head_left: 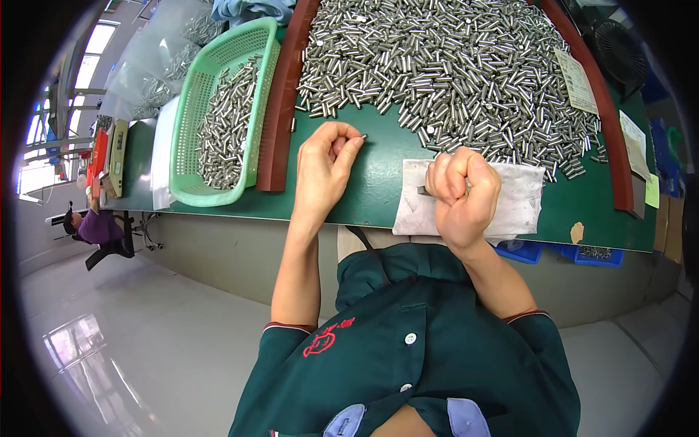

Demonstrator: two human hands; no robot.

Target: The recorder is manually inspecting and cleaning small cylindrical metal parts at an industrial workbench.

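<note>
My left hand (325,162) is over the green tabletop, thumb and forefinger pinched on a small metal pin (364,136) whose tip sticks out to the right. Above a stained white cloth (520,204), my right hand (466,195) is curled into a fist. A short dark end (423,191) shows at that fist's left side; its kind is hidden by the fingers. Just beyond both hands spreads a large heap of short shiny metal pins (437,65).
Red-brown rails (275,146) flank the heap. A green plastic basket (180,146) holding more pins stands left, near clear plastic bags (156,58). Blue bins (520,251) sit below the table's front edge. A black fan (619,54) is at far right; a person (100,224) sits far left.
</note>
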